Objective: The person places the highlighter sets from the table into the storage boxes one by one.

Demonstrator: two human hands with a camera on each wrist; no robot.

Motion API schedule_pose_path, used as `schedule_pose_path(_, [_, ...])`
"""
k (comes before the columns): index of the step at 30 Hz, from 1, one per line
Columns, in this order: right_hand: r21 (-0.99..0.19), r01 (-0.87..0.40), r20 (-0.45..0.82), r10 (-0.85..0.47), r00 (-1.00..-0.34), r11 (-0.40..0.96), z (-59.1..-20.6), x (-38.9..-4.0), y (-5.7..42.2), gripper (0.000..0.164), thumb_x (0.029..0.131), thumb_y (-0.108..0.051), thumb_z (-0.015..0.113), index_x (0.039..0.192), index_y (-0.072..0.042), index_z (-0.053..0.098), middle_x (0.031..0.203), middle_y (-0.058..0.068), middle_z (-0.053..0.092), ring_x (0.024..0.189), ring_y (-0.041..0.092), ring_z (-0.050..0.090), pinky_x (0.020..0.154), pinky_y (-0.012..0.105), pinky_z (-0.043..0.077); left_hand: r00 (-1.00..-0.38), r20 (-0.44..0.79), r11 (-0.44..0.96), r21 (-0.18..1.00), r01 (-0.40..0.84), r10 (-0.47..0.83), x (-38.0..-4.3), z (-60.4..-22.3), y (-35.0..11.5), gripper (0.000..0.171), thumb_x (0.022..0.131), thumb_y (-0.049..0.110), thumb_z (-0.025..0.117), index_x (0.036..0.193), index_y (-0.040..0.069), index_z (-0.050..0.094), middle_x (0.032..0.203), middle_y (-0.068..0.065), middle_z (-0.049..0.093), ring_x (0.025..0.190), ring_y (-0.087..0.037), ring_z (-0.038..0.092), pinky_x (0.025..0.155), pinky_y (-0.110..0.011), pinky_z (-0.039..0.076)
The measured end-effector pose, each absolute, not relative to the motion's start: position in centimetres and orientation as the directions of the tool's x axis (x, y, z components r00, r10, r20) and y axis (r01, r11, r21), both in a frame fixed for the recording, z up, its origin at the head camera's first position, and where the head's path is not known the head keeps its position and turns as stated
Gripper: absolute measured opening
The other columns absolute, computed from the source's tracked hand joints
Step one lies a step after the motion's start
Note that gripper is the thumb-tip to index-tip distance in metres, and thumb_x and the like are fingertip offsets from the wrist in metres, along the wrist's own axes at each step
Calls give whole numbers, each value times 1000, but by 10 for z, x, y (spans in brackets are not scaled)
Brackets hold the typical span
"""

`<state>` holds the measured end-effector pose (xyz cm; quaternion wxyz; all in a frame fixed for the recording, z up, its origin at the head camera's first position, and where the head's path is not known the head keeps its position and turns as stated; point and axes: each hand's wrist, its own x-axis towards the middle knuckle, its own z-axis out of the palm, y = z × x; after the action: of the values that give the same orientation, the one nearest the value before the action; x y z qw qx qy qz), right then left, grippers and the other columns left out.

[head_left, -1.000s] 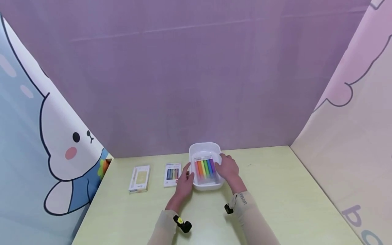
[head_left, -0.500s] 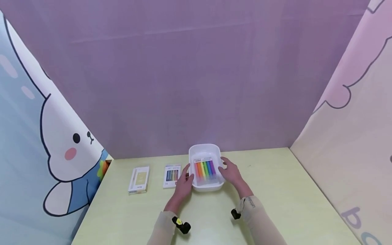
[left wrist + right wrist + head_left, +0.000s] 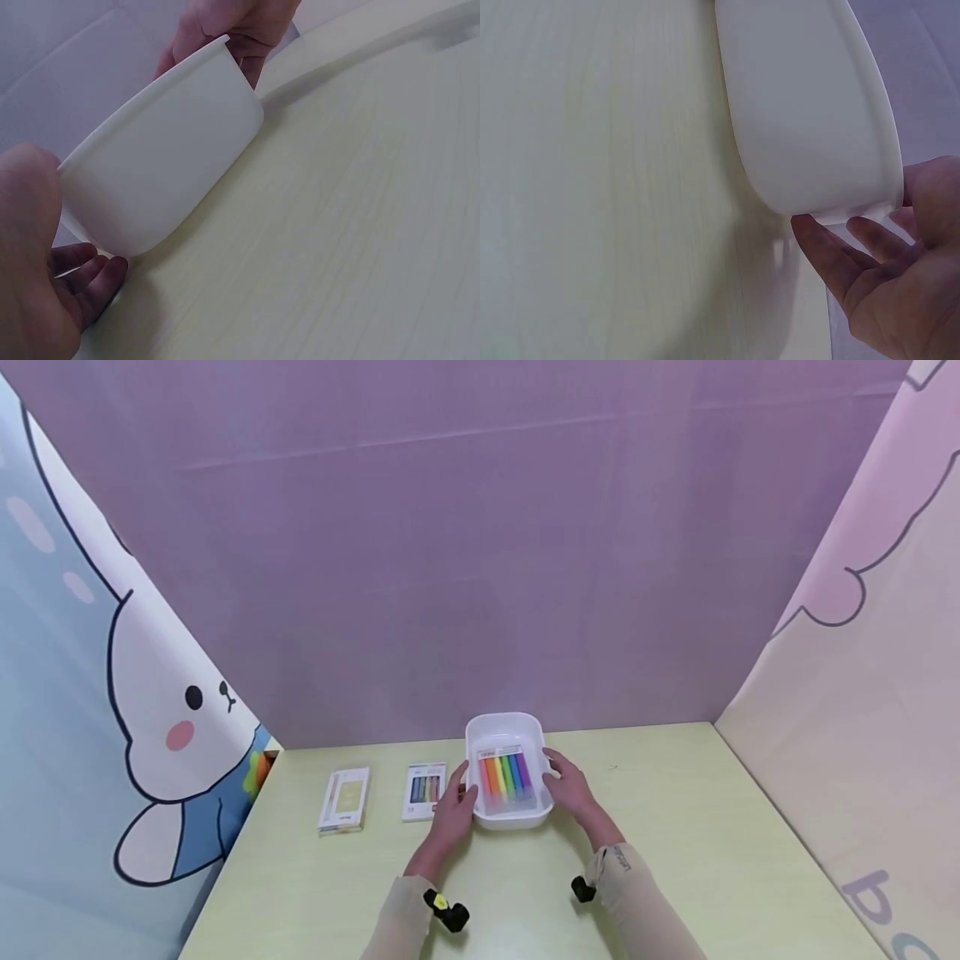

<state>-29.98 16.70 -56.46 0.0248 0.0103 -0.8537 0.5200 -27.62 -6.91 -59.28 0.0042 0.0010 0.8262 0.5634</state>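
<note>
A white plastic bin (image 3: 516, 821) stands at the back middle of the table. Inside it lies a clear pack of rainbow-coloured markers (image 3: 506, 774). My left hand (image 3: 452, 811) holds the bin's left side, its thumb at the rim and its fingers bent low against the outer wall (image 3: 169, 154) in the left wrist view. On the opposite side my right hand (image 3: 572, 789) holds the bin, thumb by the rim. The right wrist view shows the fingertips of that hand (image 3: 900, 262) against the lower edge of the wall (image 3: 814, 112).
Left of the bin lies a flat white box with a picture of coloured sticks (image 3: 425, 792). Farther left is a thicker white box with a yellowish panel (image 3: 345, 799). A purple cloth (image 3: 480, 568) rises behind the table (image 3: 675, 827), with printed cloths at both sides.
My right hand has shifted right, from beside the marker pack within the rim to the bin's outer right side. The left hand keeps its hold, and the boxes have stayed put.
</note>
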Motion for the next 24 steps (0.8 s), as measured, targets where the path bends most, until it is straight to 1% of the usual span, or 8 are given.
schedule_pose_path(5, [-894,-44,50,1,-999,445,-559,-297,166,52,93,-3,56,144,-4,45,133,29,52,124,44,48,100,54,41,-999,34,378,925,46,39,-280,-593,-70,52,104,28,45,154,25,29,122,-15,57,109,-29,56,94,-49,45])
schedule_pose_path(8, [-895,-46,53,2,-999,444,-558,-298,166,51,93,-3,55,144,-4,45,133,28,52,124,44,47,100,54,40,-998,40,386,921,55,48,-279,-586,-71,53,104,27,44,154,20,27,123,-15,56,109,-29,57,94,-50,45])
schedule_pose_path(11, [-898,-49,55,0,-998,437,-558,-299,164,51,94,-3,54,144,-5,44,134,28,51,125,44,46,101,55,39,-996,88,394,915,87,14,-277,-576,-75,47,103,23,46,148,11,39,122,-16,57,105,-29,60,90,-48,48])
schedule_pose_path(14, [-895,-43,46,-3,-999,444,-558,-299,163,51,94,-3,54,145,-4,43,134,29,51,126,45,45,101,55,38,-986,156,426,897,114,-65,-275,-566,-84,35,100,19,52,131,5,57,118,-14,62,99,-28,63,85,-44,51])
schedule_pose_path(16, [-891,-27,26,-8,-1000,452,-558,-298,163,52,95,-4,54,145,-5,42,135,29,50,127,45,44,102,56,38,-974,191,467,877,115,-119,-272,-562,-92,28,97,17,56,121,4,64,115,-11,64,95,-26,63,82,-43,52])
schedule_pose_path(18, [-890,-14,10,-10,-1000,456,-558,-297,163,52,95,-4,54,146,-5,41,136,29,49,127,45,43,102,56,37,-962,221,519,848,108,-161,-269,-559,-101,26,94,17,59,116,6,66,113,-9,66,95,-25,63,81,-44,51])
schedule_pose_path(21, [-888,-11,9,-6,-1000,460,-558,-297,164,52,96,-5,53,147,-6,41,137,29,48,127,45,43,102,57,37,-947,261,603,792,98,-189,-267,-557,-112,28,91,18,62,116,6,66,113,-9,66,98,-28,62,81,-47,51])
schedule_pose_path(24, [-883,-10,9,-6,-1000,469,-558,-298,164,52,96,-5,53,147,-6,41,137,29,48,127,45,43,102,57,37,-937,286,675,734,78,-203,-265,-556,-121,30,90,20,63,117,6,66,110,-13,65,97,-33,63,78,-49,51])
